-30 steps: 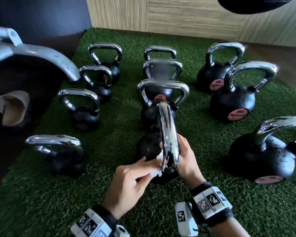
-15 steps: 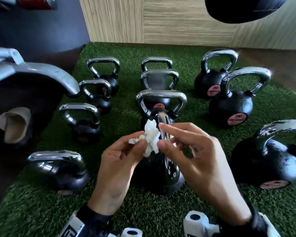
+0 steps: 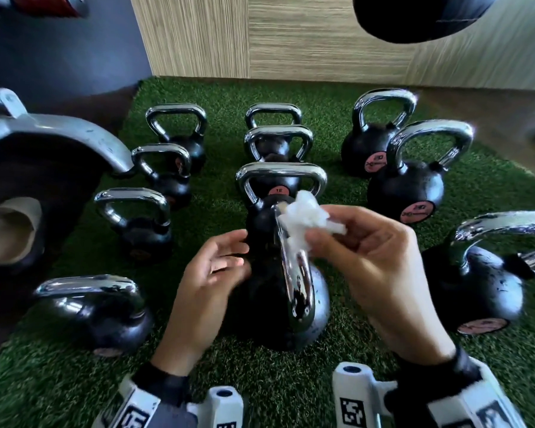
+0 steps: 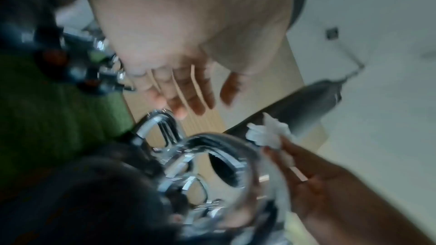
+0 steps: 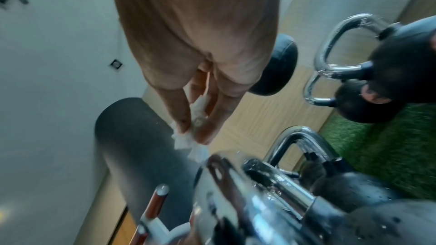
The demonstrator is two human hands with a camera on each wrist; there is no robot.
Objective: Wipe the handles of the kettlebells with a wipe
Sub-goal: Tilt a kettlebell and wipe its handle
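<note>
The nearest kettlebell (image 3: 320, 291) stands on the green turf with its chrome handle (image 3: 295, 273) edge-on to me. My right hand (image 3: 318, 233) pinches a crumpled white wipe (image 3: 305, 216) just above the far end of that handle. In the right wrist view the wipe (image 5: 194, 128) sits between thumb and fingers, over the handle (image 5: 238, 180). My left hand (image 3: 238, 254) hovers open just left of the handle, holding nothing. The left wrist view shows its straight fingers (image 4: 188, 96), with the wipe (image 4: 271, 135) beyond the handle (image 4: 212, 142).
Several more black kettlebells stand in rows on the turf (image 3: 352, 381), among them a 12 kg one (image 3: 280, 180) right behind and big ones at the right (image 3: 476, 282). A grey metal frame (image 3: 59, 131) and a cardboard tube (image 3: 10, 230) lie left. A dark pad (image 3: 414, 13) hangs above.
The wipe went from both hands at the handle's near end, up over it, into the right hand alone. The left hand let go and dropped left of the handle.
</note>
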